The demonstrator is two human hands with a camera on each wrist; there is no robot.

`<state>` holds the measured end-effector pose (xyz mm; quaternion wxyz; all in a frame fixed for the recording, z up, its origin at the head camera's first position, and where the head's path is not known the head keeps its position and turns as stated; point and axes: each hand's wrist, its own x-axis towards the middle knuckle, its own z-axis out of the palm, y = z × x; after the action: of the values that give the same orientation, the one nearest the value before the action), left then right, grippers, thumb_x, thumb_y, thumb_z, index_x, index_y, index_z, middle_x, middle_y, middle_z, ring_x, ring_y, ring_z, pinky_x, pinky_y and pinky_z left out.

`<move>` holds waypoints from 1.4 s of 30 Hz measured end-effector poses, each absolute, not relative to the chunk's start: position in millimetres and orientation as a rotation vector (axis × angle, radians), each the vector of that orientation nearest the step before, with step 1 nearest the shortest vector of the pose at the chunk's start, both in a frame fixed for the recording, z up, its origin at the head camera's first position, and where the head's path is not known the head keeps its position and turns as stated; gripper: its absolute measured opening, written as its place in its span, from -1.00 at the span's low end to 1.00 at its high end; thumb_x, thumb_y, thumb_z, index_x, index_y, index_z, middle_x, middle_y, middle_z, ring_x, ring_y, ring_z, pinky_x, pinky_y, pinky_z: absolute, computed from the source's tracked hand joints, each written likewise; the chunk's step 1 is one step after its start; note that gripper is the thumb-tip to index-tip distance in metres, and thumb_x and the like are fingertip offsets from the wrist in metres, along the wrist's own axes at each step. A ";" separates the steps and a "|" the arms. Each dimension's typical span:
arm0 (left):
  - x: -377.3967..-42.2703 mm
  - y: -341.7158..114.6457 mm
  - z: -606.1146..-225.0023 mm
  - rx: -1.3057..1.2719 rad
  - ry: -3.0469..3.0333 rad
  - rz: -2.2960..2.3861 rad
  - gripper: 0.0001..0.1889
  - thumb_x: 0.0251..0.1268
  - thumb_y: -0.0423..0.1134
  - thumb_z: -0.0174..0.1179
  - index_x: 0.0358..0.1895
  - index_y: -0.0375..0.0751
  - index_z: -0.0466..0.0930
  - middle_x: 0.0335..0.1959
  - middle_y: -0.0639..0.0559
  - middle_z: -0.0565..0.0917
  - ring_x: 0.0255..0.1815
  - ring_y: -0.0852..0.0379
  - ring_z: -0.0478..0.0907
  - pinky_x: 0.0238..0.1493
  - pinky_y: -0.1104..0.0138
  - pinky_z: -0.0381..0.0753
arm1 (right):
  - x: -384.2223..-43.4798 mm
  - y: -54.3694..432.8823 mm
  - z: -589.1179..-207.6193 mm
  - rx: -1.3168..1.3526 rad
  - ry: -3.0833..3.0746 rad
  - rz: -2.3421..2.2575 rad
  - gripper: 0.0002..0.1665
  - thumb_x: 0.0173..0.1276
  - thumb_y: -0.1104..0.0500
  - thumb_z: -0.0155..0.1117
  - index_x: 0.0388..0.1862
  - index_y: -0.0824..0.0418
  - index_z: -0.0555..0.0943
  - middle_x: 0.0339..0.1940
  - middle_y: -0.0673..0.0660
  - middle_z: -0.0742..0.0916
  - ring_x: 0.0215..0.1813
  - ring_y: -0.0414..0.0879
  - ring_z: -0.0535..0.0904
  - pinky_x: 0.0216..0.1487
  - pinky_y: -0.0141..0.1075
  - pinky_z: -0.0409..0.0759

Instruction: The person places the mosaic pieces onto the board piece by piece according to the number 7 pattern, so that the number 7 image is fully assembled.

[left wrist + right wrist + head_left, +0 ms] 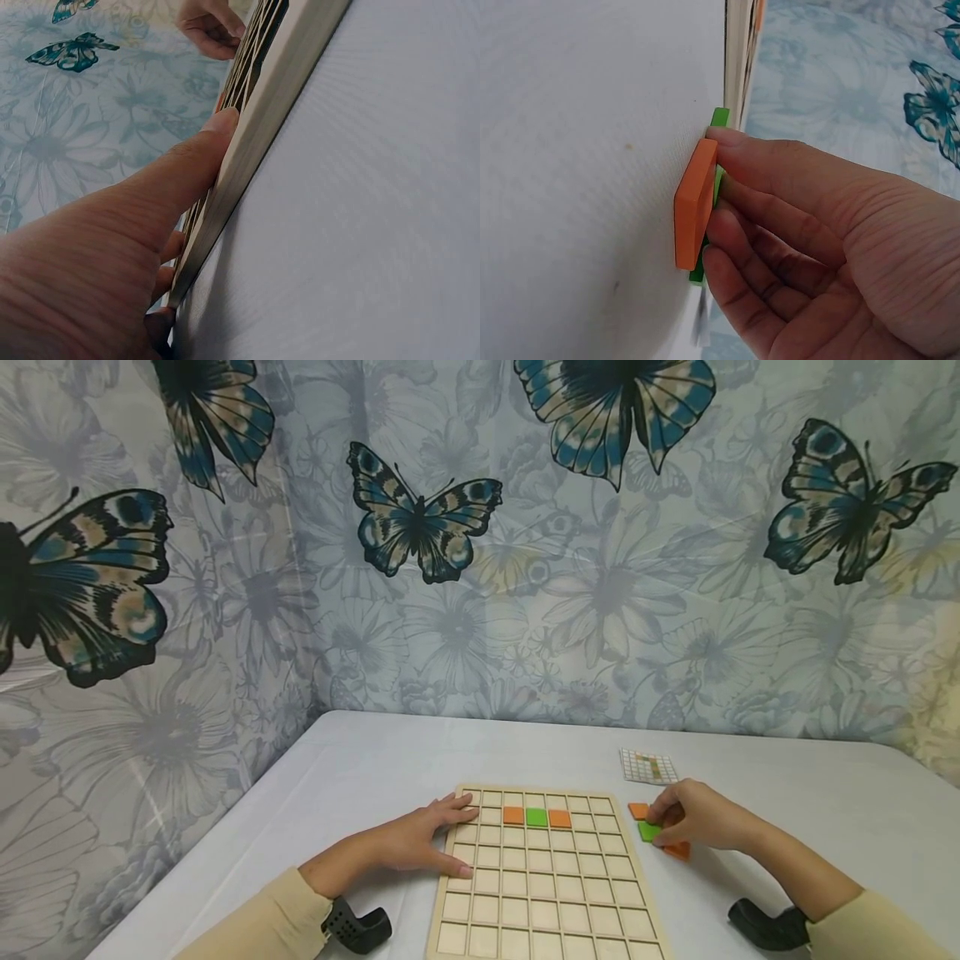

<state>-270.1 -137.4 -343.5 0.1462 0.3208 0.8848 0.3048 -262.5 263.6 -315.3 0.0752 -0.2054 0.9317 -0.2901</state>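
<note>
A pale wooden grid board (pixel 551 887) lies on the table, with an orange tile (pixel 513 815), a green tile (pixel 536 817) and another orange tile (pixel 559 818) in one row near its far end. My left hand (pixel 420 837) rests on the board's left edge, thumb and fingers spread. Right of the board, my right hand (pixel 701 814) pinches a loose green tile (pixel 647 831) low at the table. Loose orange tiles lie beside it, one beyond (pixel 637 811) and one nearer (pixel 678 851). In the right wrist view an orange tile (pixel 694 206) partly hides the green ones.
A small card printed with a coloured grid (pixel 648 767) lies on the white table (pixel 810 810), beyond the loose tiles. A curtain with butterflies and flowers (pixel 465 635) hangs behind and to the left. Each wrist wears a black device (pixel 356 927).
</note>
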 end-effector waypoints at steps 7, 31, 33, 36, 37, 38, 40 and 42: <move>-269.5 -137.0 -343.5 0.931 2.548 0.873 -0.18 0.05 0.07 0.34 0.41 -0.01 0.22 0.52 0.02 0.00 0.54 -0.12 -0.22 0.41 -0.19 -0.11 | -262.1 264.6 -315.3 -0.657 2.808 -0.852 -0.75 0.00 0.21 0.48 -0.35 0.31 0.66 -0.42 0.02 0.68 -0.44 -0.30 0.48 -0.43 -0.43 0.54; -268.5 -137.4 -343.7 0.927 2.545 0.891 -0.17 0.04 0.06 0.35 0.41 -0.03 0.22 0.52 0.03 0.00 0.54 -0.13 -0.22 0.40 -0.20 -0.12 | -264.8 236.1 -301.0 -0.750 2.878 -0.851 -0.78 0.02 0.15 0.46 -0.39 0.23 0.66 -0.48 -0.02 0.65 -0.45 -0.27 0.46 -0.45 -0.42 0.48; -268.2 -137.2 -343.5 0.927 2.549 0.889 -0.17 0.04 0.06 0.35 0.41 -0.03 0.22 0.52 0.02 0.00 0.54 -0.14 -0.22 0.40 -0.20 -0.12 | -265.6 232.6 -299.7 -0.759 2.867 -0.868 -0.79 0.02 0.16 0.45 -0.39 0.24 0.66 -0.48 -0.02 0.65 -0.45 -0.27 0.46 -0.46 -0.41 0.48; -267.9 -136.9 -342.8 0.927 2.550 0.890 -0.17 0.04 0.05 0.35 0.41 -0.05 0.21 0.51 0.00 0.00 0.53 -0.16 -0.21 0.39 -0.21 -0.12 | -266.9 228.3 -298.3 -0.775 2.851 -0.882 -0.80 0.03 0.18 0.44 -0.38 0.25 0.66 -0.46 -0.01 0.65 -0.45 -0.26 0.47 -0.46 -0.41 0.50; -267.6 -136.7 -342.3 0.928 2.550 0.891 -0.17 0.04 0.05 0.35 0.41 -0.06 0.21 0.51 -0.01 0.00 0.53 -0.17 -0.21 0.39 -0.21 -0.12 | -267.2 227.0 -298.0 -0.776 2.848 -0.886 -0.81 0.03 0.19 0.44 -0.38 0.25 0.66 -0.46 0.00 0.66 -0.45 -0.26 0.47 -0.47 -0.41 0.50; -267.6 -136.6 -342.2 0.928 2.550 0.891 -0.16 0.04 0.05 0.35 0.41 -0.06 0.21 0.51 -0.01 0.01 0.53 -0.17 -0.21 0.40 -0.21 -0.12 | -267.4 225.9 -297.8 -0.776 2.848 -0.887 -0.81 0.03 0.19 0.44 -0.38 0.25 0.66 -0.46 0.00 0.66 -0.45 -0.26 0.48 -0.47 -0.41 0.51; -267.6 -136.4 -342.2 0.933 2.552 0.890 -0.16 0.04 0.06 0.35 0.40 -0.07 0.22 0.51 -0.02 0.01 0.53 -0.18 -0.21 0.39 -0.21 -0.12 | -267.8 223.6 -297.8 -0.779 2.847 -0.888 -0.81 0.03 0.20 0.44 -0.37 0.25 0.66 -0.45 0.00 0.66 -0.45 -0.26 0.48 -0.47 -0.40 0.51; -267.6 -136.5 -342.4 0.932 2.554 0.886 -0.17 0.04 0.06 0.35 0.40 -0.06 0.22 0.51 -0.01 0.01 0.53 -0.17 -0.21 0.40 -0.21 -0.12 | -268.0 221.4 -297.8 -0.772 2.839 -0.897 -0.80 0.03 0.20 0.44 -0.37 0.26 0.66 -0.45 0.01 0.66 -0.46 -0.26 0.48 -0.47 -0.41 0.51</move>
<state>-267.6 -136.5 -342.4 0.1409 0.3227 0.8843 0.3067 -268.0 221.4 -297.8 0.0329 -0.2508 0.9226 -0.2913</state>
